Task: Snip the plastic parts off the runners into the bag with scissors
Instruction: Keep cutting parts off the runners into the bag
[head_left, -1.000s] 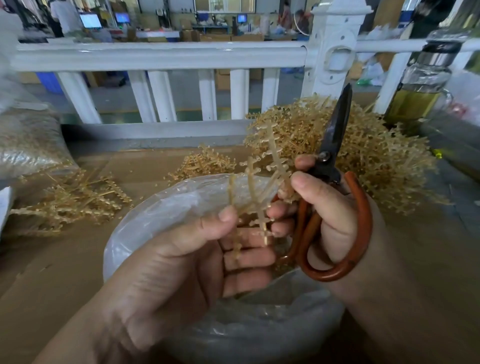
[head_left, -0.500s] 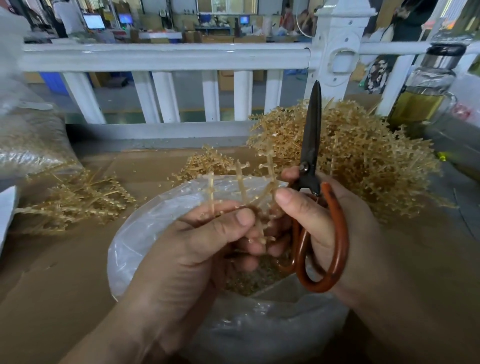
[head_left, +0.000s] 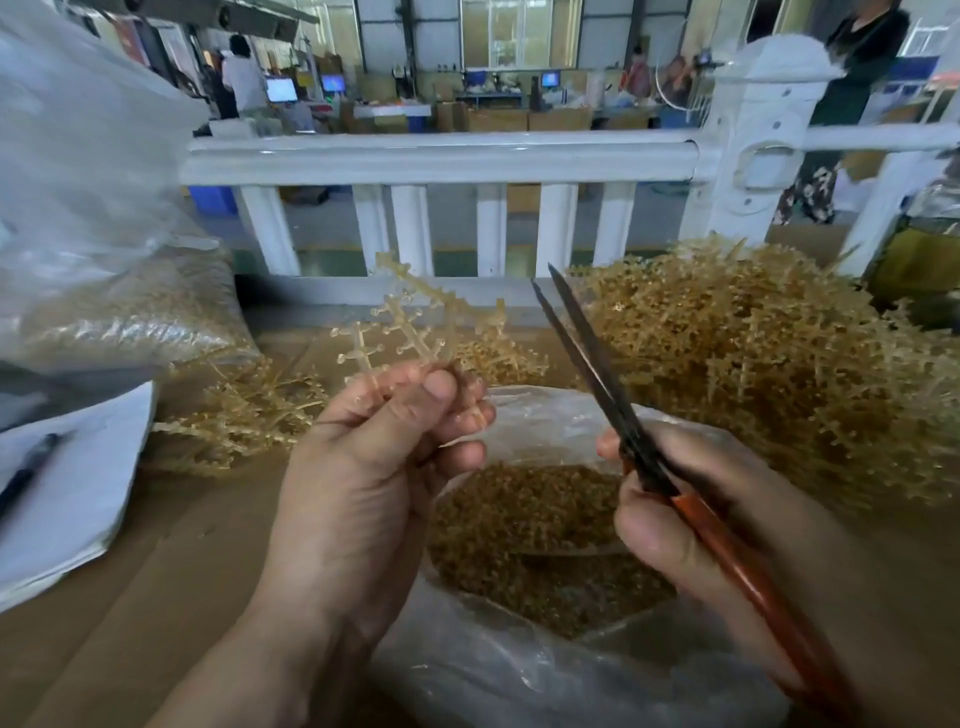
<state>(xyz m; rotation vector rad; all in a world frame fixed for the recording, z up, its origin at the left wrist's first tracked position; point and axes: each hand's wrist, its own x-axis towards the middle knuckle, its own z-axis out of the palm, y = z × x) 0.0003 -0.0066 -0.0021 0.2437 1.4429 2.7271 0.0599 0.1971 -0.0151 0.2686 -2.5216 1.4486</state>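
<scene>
My left hand (head_left: 363, 467) pinches a pale yellow runner (head_left: 410, 327) by its lower end, and its branches fan upward over the far rim of the bag. My right hand (head_left: 670, 499) grips the orange handles of the scissors (head_left: 597, 374), whose dark blades point up and left and stand slightly parted, a little to the right of the runner. Below both hands lies the clear plastic bag (head_left: 519, 670), its mouth wide and holding a heap of small yellow-brown snipped parts (head_left: 524, 525).
A big heap of uncut runners (head_left: 753, 364) fills the right of the brown table. A smaller scatter of runners (head_left: 244, 410) lies left, beside a filled clear sack (head_left: 119, 317) and a white sheet with a pen (head_left: 62, 493). A white railing (head_left: 441, 156) runs behind.
My hands have drawn apart. The left hand lifted the runner up and left; the right hand swung the scissors away to the right, and the bag's contents now show between them.
</scene>
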